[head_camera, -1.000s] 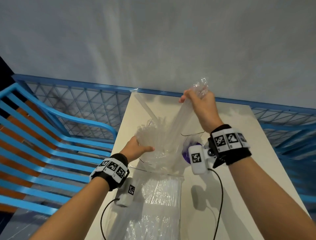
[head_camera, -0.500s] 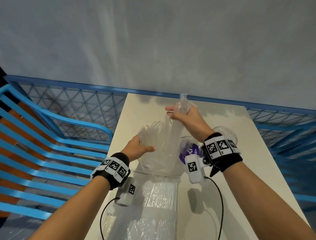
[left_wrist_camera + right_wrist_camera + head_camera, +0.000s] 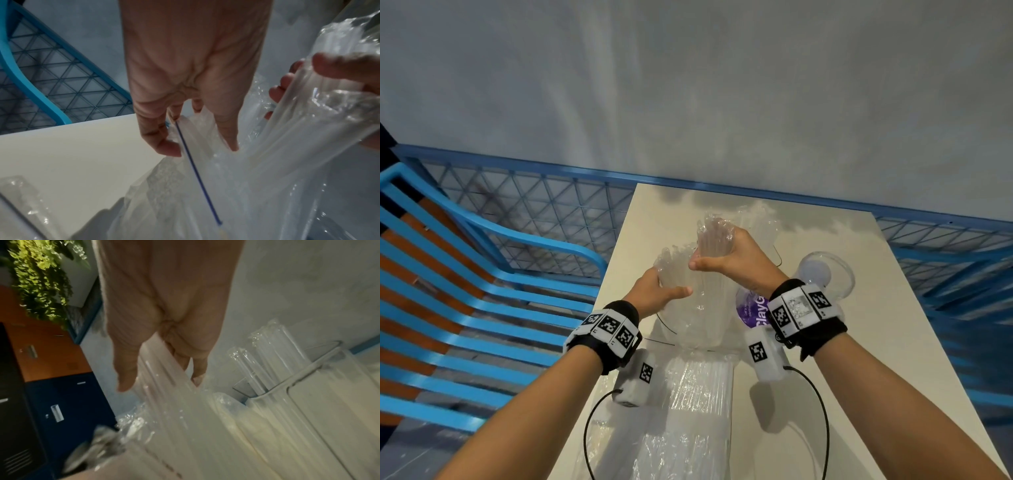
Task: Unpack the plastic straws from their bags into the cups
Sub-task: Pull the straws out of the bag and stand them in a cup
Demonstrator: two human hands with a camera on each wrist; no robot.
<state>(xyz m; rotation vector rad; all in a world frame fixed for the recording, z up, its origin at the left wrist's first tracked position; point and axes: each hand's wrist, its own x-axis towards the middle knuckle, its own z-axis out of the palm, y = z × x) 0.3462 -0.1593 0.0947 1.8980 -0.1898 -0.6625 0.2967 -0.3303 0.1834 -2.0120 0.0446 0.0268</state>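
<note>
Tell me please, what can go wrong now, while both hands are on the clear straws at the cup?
1. The right hand grips a bundle of straws near its top; the loose lower ends may miss the cup.
2. The left hand holds the crinkled bag at its edge; it might catch the bundle.
3. The empty cup stands near the right wrist and could be knocked.
</note>
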